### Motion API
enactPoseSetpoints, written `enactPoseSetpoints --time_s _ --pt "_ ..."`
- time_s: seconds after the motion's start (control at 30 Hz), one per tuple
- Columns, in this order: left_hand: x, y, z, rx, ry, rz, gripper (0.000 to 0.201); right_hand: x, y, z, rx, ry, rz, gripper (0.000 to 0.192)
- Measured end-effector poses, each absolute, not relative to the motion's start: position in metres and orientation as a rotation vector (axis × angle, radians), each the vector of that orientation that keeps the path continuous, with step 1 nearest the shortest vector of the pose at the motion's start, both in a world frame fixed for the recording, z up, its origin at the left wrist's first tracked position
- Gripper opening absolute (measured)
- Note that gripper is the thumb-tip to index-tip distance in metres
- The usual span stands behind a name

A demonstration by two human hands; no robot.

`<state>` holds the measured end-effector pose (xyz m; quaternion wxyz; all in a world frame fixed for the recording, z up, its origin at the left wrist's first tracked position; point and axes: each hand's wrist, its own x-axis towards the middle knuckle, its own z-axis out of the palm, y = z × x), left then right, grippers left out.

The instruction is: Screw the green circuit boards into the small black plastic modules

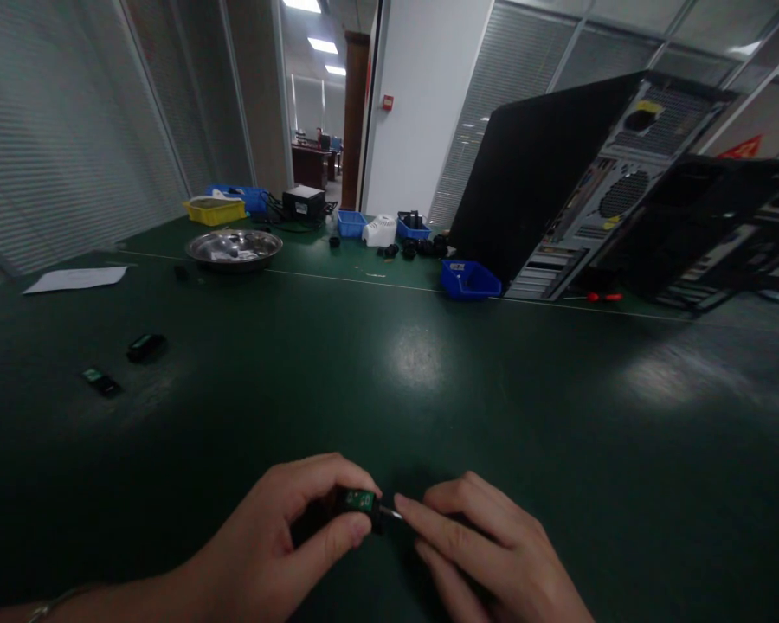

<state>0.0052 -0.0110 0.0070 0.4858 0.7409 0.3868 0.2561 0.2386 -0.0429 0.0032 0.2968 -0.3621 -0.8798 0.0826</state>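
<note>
Closest, the left hand (266,523) pinches a small black-and-green part (360,499) over a green table (337,372), a thin metal rod (393,513) between it and the right hand (493,541), whose grip is unclear, with a computer case (538,164) beyond.

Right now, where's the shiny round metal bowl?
In the head view, the metal bowl sits toward the back left of the green table, just in front of the yellow basket and to the right of the white paper.
</note>
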Motion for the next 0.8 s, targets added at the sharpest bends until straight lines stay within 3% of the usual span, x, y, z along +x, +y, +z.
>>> enactPoseSetpoints --time_s 0.17,0.33,0.47,0.67,0.8 --pt "0.003 -0.013 0.004 2.121 0.96 0.705 0.032 0.244 -0.042 0.008 -0.989 -2.293 0.273 0.038" --pt "0.005 -0.011 0.015 2.434 0.856 0.398 0.023 0.246 -0.04 0.012 -1.017 -2.277 0.298 0.037" --pt "0.005 -0.011 0.023 2.489 0.821 0.241 0.028 0.246 -0.04 0.011 -0.999 -2.263 0.317 0.037" --pt "0.0 -0.018 0.026 2.597 0.742 0.463 0.052 0.248 -0.042 0.012 -1.038 -2.21 0.35 0.034" --pt "-0.001 -0.021 0.022 2.589 0.785 0.516 0.054 0.247 -0.042 0.013 -1.044 -2.182 0.404 0.033"
